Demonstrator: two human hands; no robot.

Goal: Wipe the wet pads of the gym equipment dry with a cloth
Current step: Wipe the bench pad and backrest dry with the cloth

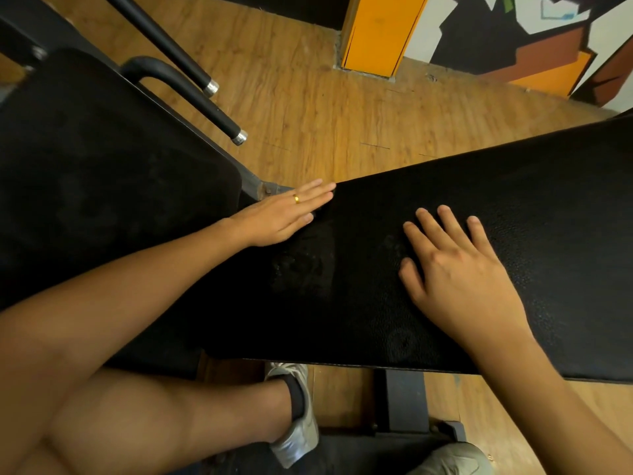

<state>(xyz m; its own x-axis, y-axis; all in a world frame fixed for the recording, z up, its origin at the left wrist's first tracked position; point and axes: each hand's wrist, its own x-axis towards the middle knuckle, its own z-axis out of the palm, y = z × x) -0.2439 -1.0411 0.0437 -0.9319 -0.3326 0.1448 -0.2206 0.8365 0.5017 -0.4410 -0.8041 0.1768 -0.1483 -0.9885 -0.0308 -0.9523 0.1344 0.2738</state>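
Note:
A long black bench pad (534, 214) runs from the centre to the right. Faint damp marks show on it near the middle. My left hand (284, 214) lies flat with straight fingers on the pad's left end; a gold ring is on one finger. My right hand (455, 269) rests flat on the pad's middle with fingers spread. A second black seat pad (102, 166) sits to the left. I see no cloth in either hand or anywhere in view.
Two black bars with chrome end caps (239, 137) slant over the seat pad at upper left. The wooden floor (325, 108) lies beyond, with an orange post (380, 32) and a painted wall behind. My legs and grey shoes (298, 423) are below the bench by its steel support (404, 399).

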